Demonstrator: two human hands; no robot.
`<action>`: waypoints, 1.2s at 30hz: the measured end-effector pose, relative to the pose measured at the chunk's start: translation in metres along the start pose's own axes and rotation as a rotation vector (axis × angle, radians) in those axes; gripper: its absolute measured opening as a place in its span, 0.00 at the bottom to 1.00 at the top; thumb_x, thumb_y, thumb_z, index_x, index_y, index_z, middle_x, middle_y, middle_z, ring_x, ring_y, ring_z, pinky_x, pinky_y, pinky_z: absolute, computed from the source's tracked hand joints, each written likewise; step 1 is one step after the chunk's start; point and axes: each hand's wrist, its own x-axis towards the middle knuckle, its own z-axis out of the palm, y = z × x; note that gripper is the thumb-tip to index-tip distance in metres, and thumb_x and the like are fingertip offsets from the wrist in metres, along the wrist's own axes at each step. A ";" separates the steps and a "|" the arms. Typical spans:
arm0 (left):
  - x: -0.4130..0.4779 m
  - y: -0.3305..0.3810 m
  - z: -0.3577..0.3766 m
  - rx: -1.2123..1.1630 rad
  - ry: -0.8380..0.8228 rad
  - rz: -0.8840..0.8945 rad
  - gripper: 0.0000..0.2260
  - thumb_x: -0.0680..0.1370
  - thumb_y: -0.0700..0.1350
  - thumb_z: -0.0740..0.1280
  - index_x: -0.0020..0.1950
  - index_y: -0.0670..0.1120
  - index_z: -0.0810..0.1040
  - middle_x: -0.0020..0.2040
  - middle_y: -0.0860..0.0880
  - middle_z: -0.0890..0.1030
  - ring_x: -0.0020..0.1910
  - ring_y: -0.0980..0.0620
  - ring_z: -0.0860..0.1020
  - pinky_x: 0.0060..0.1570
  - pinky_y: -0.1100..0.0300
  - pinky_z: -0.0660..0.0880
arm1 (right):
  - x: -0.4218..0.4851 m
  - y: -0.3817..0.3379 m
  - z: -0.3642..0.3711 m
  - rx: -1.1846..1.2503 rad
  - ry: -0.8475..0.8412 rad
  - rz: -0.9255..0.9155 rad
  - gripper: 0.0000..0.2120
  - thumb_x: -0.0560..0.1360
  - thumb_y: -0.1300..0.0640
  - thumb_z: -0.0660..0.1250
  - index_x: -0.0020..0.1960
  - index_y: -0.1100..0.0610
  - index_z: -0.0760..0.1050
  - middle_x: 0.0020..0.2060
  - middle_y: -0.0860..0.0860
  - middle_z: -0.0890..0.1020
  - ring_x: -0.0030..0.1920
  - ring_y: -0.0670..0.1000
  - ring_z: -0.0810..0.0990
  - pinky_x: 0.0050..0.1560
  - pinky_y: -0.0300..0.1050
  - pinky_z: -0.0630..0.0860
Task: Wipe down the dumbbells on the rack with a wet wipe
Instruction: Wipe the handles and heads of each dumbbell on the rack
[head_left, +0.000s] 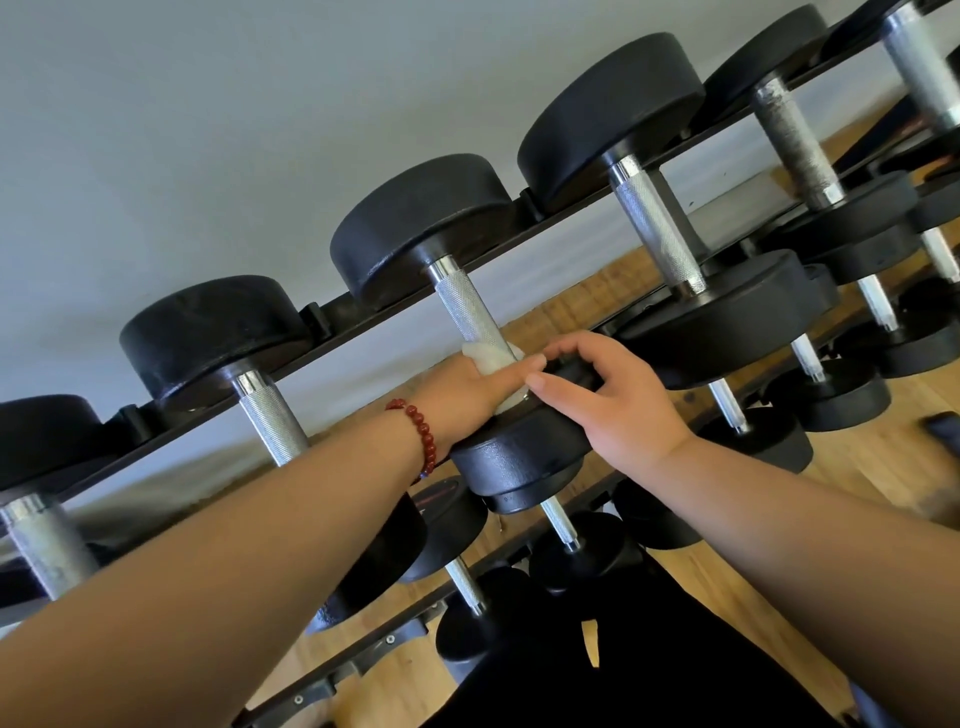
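Both of my hands are on one dumbbell (467, 306) lying across the top tier of the rack (337, 314), its far head (421, 223) at the back edge and its near head (519, 457) at the front edge, towards me. My left hand (475, 384) closes round the wet wipe (493, 358), bunching it against the knurled handle (457, 291) just where the handle meets the near head; white cloth shows past my fingers. My right hand (608, 400) curls over the rim of that near head, thumb and fingers gripping it. I judge the dumbbell heavy and rigid, best steadied by the head or rolled in place rather than lifted. The knurling should drag at the wipe, which is soft, damp and likely to ball up or tear. The heads look matte, so my hold there seems sure
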 end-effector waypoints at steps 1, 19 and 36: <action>0.000 -0.002 -0.002 -0.068 -0.044 -0.014 0.23 0.68 0.67 0.70 0.46 0.47 0.81 0.44 0.47 0.85 0.48 0.49 0.82 0.57 0.50 0.77 | 0.000 0.000 0.000 0.008 -0.002 -0.007 0.17 0.63 0.33 0.67 0.46 0.41 0.78 0.45 0.41 0.80 0.50 0.44 0.78 0.54 0.54 0.78; -0.009 0.011 -0.001 0.141 -0.075 0.161 0.09 0.77 0.54 0.68 0.41 0.52 0.83 0.43 0.49 0.85 0.49 0.49 0.82 0.58 0.44 0.76 | -0.001 0.009 -0.007 0.069 -0.058 -0.033 0.19 0.63 0.35 0.67 0.49 0.43 0.77 0.54 0.44 0.79 0.56 0.41 0.76 0.60 0.51 0.76; -0.004 0.019 0.010 0.201 0.127 0.075 0.16 0.75 0.55 0.70 0.48 0.41 0.83 0.47 0.42 0.84 0.49 0.46 0.81 0.55 0.47 0.76 | 0.000 0.012 -0.006 0.062 -0.047 -0.060 0.17 0.64 0.36 0.67 0.48 0.42 0.76 0.53 0.46 0.79 0.55 0.42 0.77 0.59 0.47 0.76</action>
